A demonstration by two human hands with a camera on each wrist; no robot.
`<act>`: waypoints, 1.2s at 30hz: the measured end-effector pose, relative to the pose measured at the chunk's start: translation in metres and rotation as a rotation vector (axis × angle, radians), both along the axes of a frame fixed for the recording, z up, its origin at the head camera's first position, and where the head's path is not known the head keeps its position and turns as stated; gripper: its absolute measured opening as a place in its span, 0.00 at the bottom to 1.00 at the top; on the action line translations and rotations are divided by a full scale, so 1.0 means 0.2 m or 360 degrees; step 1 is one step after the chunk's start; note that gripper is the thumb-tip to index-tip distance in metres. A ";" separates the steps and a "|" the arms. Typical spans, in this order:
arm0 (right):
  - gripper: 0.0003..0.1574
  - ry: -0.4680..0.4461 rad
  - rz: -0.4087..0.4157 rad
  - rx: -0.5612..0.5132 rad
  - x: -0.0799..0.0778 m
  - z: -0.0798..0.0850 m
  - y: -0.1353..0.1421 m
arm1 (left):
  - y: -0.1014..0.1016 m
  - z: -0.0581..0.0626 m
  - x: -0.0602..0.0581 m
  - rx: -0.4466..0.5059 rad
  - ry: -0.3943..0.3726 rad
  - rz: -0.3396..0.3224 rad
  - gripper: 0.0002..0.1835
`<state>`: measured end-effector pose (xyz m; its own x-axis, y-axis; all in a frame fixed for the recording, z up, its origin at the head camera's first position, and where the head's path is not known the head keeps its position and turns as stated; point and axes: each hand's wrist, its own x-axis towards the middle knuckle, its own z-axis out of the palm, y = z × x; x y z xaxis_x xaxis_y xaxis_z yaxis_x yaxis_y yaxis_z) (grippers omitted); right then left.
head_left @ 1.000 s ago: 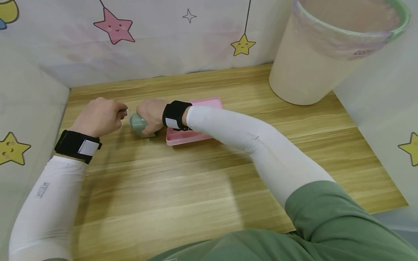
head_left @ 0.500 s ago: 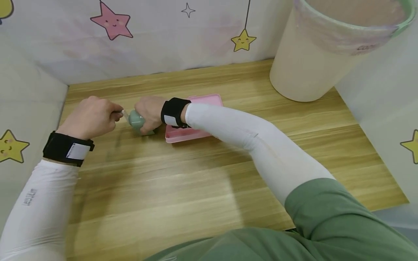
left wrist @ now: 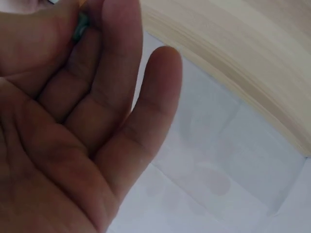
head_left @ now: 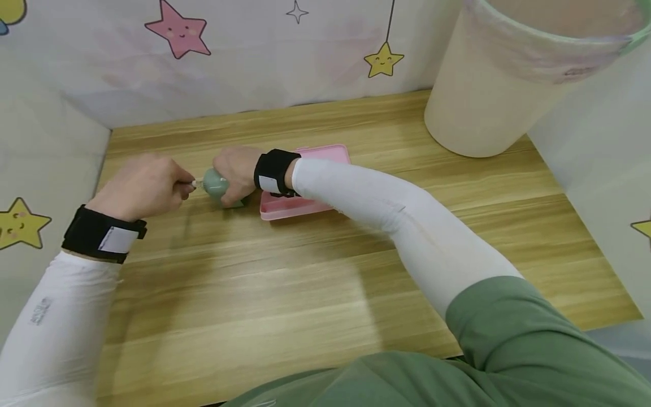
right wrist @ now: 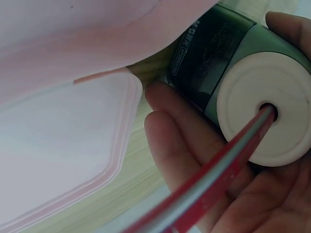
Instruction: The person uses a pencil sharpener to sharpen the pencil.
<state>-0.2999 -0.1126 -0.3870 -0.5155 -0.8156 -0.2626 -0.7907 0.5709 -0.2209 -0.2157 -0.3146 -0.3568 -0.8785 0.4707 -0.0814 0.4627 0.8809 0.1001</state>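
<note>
A green rotary pencil sharpener stands left of the pink pencil case. My right hand grips its body, with the fingers wrapped round it in the right wrist view. A red pencil with a silver stripe sticks out of the hole in the sharpener's pale round face. At the sharpener's left side, my left hand pinches the small white crank handle between thumb and fingers. In the left wrist view the little finger stands apart, and a bit of green shows past the fingertips.
The open pink case lies partly under the right wrist on the wooden table. A tall cream bin with a liner stands at the back right. Star-printed cloth walls border the back and sides.
My left hand has shifted slightly left and then down, turning the crank handle to a new angle. The right hand keeps its grip on the sharpener in the same place.
</note>
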 end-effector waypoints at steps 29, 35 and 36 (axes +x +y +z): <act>0.34 0.0075 0.0078 0.0036 0.01 0.00 -0.01 | -0.05 -0.25 -0.20 0.0269 -0.0774 0.0121 0.06; 0.33 0.0037 0.0065 0.0030 0.00 -0.01 0.00 | -0.06 -0.28 -0.23 0.0290 -0.0643 0.0083 0.03; 0.33 0.0035 0.0063 0.0029 0.00 -0.01 0.00 | -0.06 -0.28 -0.24 0.0285 -0.0624 0.0086 0.03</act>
